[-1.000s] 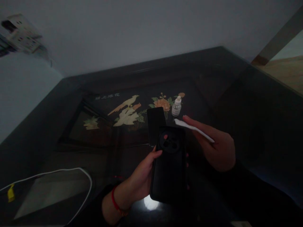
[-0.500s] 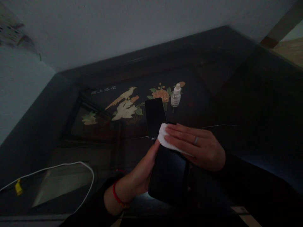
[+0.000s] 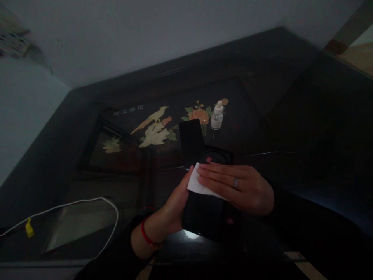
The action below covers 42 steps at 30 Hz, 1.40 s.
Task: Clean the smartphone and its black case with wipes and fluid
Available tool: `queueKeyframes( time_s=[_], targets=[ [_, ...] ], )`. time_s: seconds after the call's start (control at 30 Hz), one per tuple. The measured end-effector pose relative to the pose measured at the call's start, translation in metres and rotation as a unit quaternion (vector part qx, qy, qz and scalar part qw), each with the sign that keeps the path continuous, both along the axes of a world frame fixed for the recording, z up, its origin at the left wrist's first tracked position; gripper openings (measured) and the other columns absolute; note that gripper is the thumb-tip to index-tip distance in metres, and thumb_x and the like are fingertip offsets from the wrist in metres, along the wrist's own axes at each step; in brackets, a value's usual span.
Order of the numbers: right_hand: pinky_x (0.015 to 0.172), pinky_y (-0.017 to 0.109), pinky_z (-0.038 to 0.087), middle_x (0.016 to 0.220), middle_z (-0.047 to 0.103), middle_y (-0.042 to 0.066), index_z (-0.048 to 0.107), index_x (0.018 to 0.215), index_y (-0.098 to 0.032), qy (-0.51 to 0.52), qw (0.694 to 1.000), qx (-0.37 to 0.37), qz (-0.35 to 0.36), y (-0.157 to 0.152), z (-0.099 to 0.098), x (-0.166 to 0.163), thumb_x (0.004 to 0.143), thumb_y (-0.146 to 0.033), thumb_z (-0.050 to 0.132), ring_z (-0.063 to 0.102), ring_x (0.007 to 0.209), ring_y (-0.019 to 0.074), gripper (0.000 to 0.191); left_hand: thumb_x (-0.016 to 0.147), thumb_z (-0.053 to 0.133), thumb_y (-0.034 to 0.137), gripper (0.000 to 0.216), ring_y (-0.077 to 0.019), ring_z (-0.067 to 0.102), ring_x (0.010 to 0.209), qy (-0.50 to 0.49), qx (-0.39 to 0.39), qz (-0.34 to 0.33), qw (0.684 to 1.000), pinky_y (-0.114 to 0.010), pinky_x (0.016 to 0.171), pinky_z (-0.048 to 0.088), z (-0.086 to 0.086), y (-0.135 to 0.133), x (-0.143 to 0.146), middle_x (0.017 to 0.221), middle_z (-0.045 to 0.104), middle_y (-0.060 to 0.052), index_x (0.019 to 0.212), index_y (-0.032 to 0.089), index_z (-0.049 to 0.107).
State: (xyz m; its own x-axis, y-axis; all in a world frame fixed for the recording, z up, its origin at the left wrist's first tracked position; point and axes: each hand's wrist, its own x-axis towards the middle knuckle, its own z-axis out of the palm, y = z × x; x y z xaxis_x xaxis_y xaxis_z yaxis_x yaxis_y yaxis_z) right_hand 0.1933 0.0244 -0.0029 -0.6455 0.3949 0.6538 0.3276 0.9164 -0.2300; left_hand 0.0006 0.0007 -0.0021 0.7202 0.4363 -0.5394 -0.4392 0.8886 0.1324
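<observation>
My left hand, wearing a red bracelet, is closed around the left side of a black phone tilted above the table's near side. A dark round shape shows at the phone's far end. With my right hand, which has a ring on one finger, I press a folded white wipe against the phone's surface, fingers laid together over it. Just beyond lies a second dark phone, flat on the table. A small clear dropper bottle with a white top stands upright to its right.
The dark glossy table bears a bird-and-flower inlay. A white cable with a yellow tag curves across the near left. A pale wall rises behind the table.
My right hand and the wipe have slid toward me along the phone, uncovering its far end. A bright patch now shows below the phone's near edge. My left hand keeps its grip.
</observation>
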Motion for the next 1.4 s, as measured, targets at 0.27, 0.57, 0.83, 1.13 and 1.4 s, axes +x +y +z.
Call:
queueKeyframes(
  time_s=[0.27,0.57,0.83,1.13,1.4],
  targets=[
    [0.101,0.038,0.052,0.121,0.066,0.018,0.060,0.119,-0.001,0.002,1.000,0.010,-0.022,0.001,-0.002,0.000,0.097,-0.012,0.038,0.056,0.122,0.0240,0.032,0.091,0.032,0.064,0.064,-0.0235,0.071,0.085,-0.042,0.013,-0.020,0.999,-0.039,0.083,0.050,0.000,0.001,-0.003,0.099,0.074,-0.011,0.111,0.014,0.067],
    [0.104,0.038,0.050,0.122,0.065,0.020,0.057,0.123,-0.003,0.025,0.991,0.027,-0.131,0.004,0.009,0.011,0.090,-0.005,0.051,0.055,0.124,0.0228,0.033,0.087,0.028,0.070,0.077,-0.0276,0.070,0.087,-0.015,0.045,-0.068,0.997,-0.043,0.087,0.048,-0.001,-0.001,-0.006,0.107,0.072,-0.017,0.123,0.010,0.062],
    [0.100,0.036,0.053,0.119,0.068,0.016,0.060,0.118,-0.003,0.005,1.000,0.012,0.025,-0.001,0.005,0.004,0.096,-0.011,0.041,0.055,0.124,0.0215,0.030,0.095,0.026,0.058,0.062,-0.0209,0.071,0.075,0.053,0.002,0.021,0.998,-0.041,0.083,0.051,0.010,0.002,0.000,0.084,0.075,-0.009,0.099,0.016,0.071],
    [0.102,0.038,0.051,0.120,0.067,0.016,0.059,0.120,-0.003,0.030,0.999,0.018,0.029,-0.004,0.000,-0.003,0.098,-0.014,0.039,0.054,0.125,0.0219,0.032,0.094,0.032,0.057,0.057,-0.0187,0.070,0.071,0.047,0.008,0.040,0.998,-0.035,0.081,0.050,0.011,0.002,-0.002,0.082,0.074,-0.008,0.113,0.014,0.065],
    [0.103,0.040,0.051,0.120,0.066,0.019,0.057,0.124,-0.005,0.046,0.994,-0.006,-0.096,0.001,0.011,0.007,0.090,-0.005,0.051,0.056,0.123,0.0230,0.034,0.091,0.023,0.067,0.074,-0.0266,0.070,0.086,0.007,0.040,-0.033,0.999,-0.044,0.085,0.048,0.009,0.001,-0.006,0.101,0.073,-0.016,0.119,0.011,0.063]
  ],
)
